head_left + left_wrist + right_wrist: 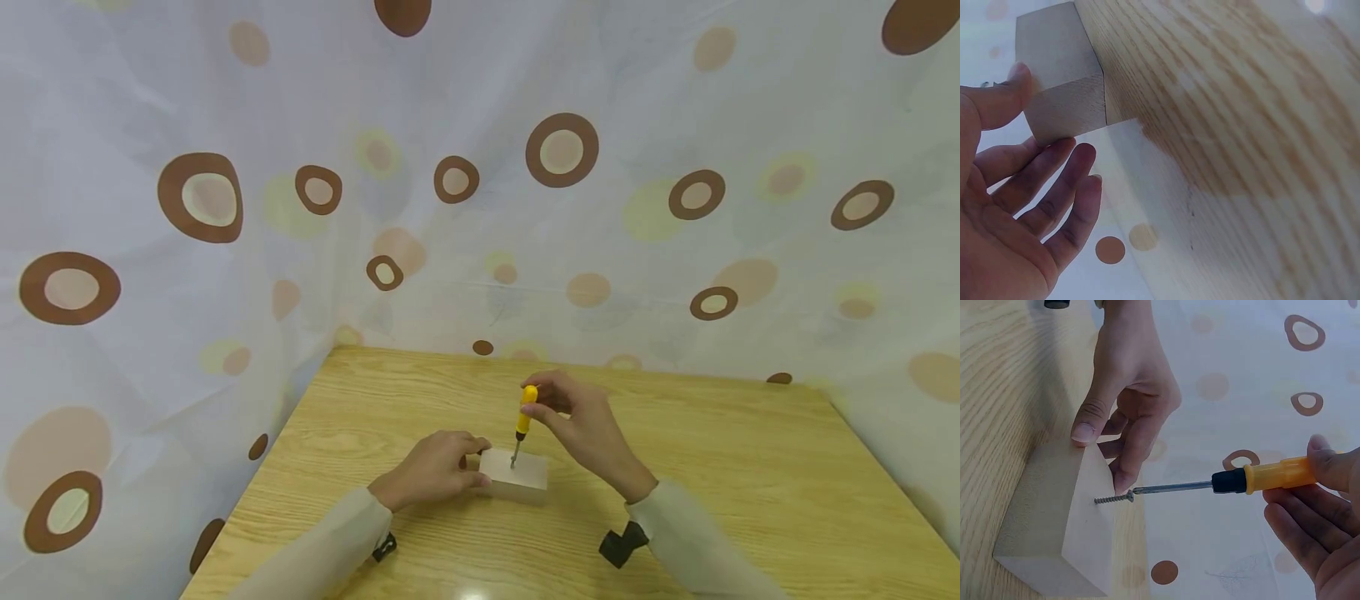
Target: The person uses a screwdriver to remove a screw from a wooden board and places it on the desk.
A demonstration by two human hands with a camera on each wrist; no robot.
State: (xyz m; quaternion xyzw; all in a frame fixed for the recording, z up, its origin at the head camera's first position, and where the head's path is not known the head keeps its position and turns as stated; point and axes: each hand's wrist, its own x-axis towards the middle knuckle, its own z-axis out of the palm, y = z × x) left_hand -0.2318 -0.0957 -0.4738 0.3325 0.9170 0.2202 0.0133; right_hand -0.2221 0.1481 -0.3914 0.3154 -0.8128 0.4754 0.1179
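A pale wooden block (525,473) lies flat on the table, a screw (1113,499) standing in its top face with most of its thread showing. My left hand (437,471) grips the block's left end, thumb on the near side and fingers at the far side; the left wrist view shows the thumb on the block (1060,50). In my right hand (588,421) is a screwdriver (1279,475) with a yellow handle and black collar, pinched by the handle between thumb and fingers. Its shaft points down, the tip right at the screw's head.
The light wood-grain table (720,467) stretches to both sides. A white curtain (480,108) with brown and beige circles hangs behind it and along its sides. Black wrist straps (624,544) sit at the sleeve ends.
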